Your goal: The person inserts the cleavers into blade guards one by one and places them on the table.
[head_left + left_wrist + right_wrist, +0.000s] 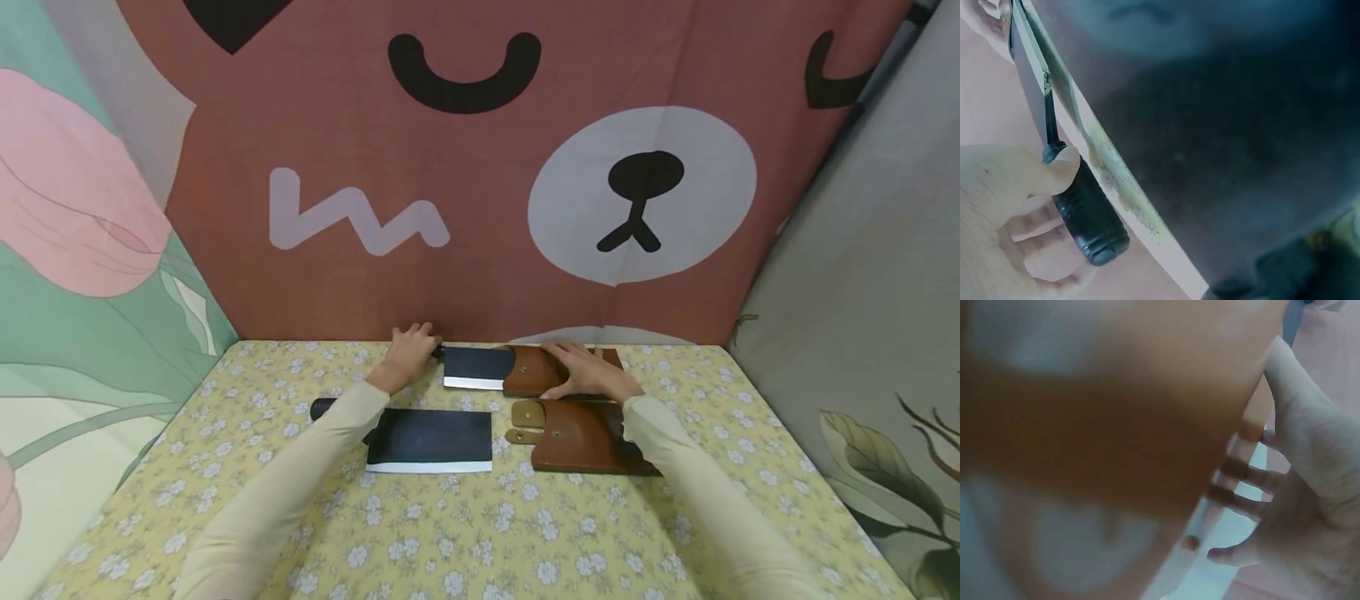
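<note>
My left hand [407, 357] grips the black handle [1091, 215] of the far cleaver [477, 364], thumb laid along it and fingers curled beneath. That cleaver's dark blade has a bright edge facing me, and its right end lies inside a brown leather sheath [527, 372]. Over the sheath, my right hand [592, 372] grips it with the thumb at the near side and fingers at the far side. In the right wrist view the right hand [1300, 469] has thumb and fingers spread along the sheath's edge.
A second, wider cleaver [431, 437] lies nearer me, its handle partly behind my left sleeve. To its right rests another brown sheath [585, 437] with tan strap ends, under my right forearm. A flowered yellow cloth [450, 533] covers the table; a bear-print curtain [480, 283] hangs behind.
</note>
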### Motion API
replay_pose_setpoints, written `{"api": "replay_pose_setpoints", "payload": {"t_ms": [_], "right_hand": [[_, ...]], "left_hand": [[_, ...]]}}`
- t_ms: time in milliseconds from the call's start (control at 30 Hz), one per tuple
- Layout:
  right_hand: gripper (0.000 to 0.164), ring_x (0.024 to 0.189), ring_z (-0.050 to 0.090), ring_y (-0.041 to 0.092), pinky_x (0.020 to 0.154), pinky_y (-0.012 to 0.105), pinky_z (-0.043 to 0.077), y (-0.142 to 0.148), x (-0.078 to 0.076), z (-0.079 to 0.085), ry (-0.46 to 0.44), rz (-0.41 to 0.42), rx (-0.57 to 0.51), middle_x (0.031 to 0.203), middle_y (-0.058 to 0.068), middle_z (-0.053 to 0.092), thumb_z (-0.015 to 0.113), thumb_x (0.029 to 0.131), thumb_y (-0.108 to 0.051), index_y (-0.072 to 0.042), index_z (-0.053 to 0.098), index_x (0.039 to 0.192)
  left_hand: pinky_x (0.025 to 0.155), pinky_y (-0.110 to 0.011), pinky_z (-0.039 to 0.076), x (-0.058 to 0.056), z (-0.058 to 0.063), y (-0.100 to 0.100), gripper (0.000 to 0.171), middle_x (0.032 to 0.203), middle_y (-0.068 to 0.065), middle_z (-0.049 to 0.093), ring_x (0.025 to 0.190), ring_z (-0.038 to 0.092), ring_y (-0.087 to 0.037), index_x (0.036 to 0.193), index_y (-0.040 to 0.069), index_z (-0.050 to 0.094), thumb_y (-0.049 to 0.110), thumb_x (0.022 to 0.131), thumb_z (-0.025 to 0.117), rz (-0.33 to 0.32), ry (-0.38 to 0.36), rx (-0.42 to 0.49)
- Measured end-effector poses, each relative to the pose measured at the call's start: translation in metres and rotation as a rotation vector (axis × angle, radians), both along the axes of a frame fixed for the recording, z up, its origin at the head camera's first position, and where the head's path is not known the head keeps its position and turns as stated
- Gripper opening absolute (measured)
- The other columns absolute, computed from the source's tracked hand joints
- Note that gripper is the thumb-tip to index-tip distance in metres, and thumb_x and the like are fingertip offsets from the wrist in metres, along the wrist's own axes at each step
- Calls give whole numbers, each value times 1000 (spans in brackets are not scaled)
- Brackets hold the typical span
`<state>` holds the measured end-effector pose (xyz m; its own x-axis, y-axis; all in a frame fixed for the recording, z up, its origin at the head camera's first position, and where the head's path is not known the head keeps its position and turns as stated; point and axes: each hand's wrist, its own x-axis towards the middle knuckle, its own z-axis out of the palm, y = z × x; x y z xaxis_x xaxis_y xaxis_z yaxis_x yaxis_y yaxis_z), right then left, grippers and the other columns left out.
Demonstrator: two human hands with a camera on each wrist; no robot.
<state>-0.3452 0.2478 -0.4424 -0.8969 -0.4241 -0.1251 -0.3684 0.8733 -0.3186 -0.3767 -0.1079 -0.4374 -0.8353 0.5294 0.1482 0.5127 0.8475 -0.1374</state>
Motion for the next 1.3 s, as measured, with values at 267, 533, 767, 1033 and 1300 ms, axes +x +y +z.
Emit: {"api": "replay_pose_setpoints", "payload": {"t_ms": [267, 533, 767, 1033, 1300], "right_hand": [[117, 156, 9, 55, 111, 85, 15, 24, 1, 8, -69, -97, 143, 172, 25, 13, 81, 83, -64, -12, 21, 168], [117, 156, 3, 57, 117, 78, 19, 30, 0, 9, -132, -85, 65, 172, 27, 8, 79, 87, -61, -8, 14, 169], [117, 154, 12, 59, 115, 77, 24, 21, -1, 12, -79, -62, 55, 170, 30, 16, 82, 85, -58, -4, 20, 167], [114, 153, 16, 60, 114, 76, 28, 11, 0, 3, -37, -40, 62, 169, 28, 21, 83, 84, -59, -5, 24, 167], [116, 153, 17, 59, 114, 77, 26, 8, 2, 0, -36, -68, 62, 170, 28, 21, 82, 83, -62, -5, 25, 167]], "left_hand": [[88, -66, 54, -2, -1, 2, 35, 127, -16, 63, 114, 63, -37, 132, 11, 72, 22, 99, 75, -6, 8, 18], [86, -59, 55, -6, 3, 4, 30, 121, -15, 65, 110, 64, -35, 127, 10, 75, 19, 99, 75, -39, 66, -20], [89, -58, 55, -8, 7, 5, 28, 124, -14, 65, 114, 64, -35, 127, 10, 75, 15, 100, 73, -22, 64, -23], [87, -59, 56, -3, 2, 8, 31, 121, -16, 65, 111, 63, -36, 128, 10, 74, 21, 99, 75, -40, 43, -26], [86, -60, 56, -2, 0, 10, 30, 121, -17, 64, 111, 63, -36, 127, 10, 74, 22, 100, 75, -19, 30, -28]]}}
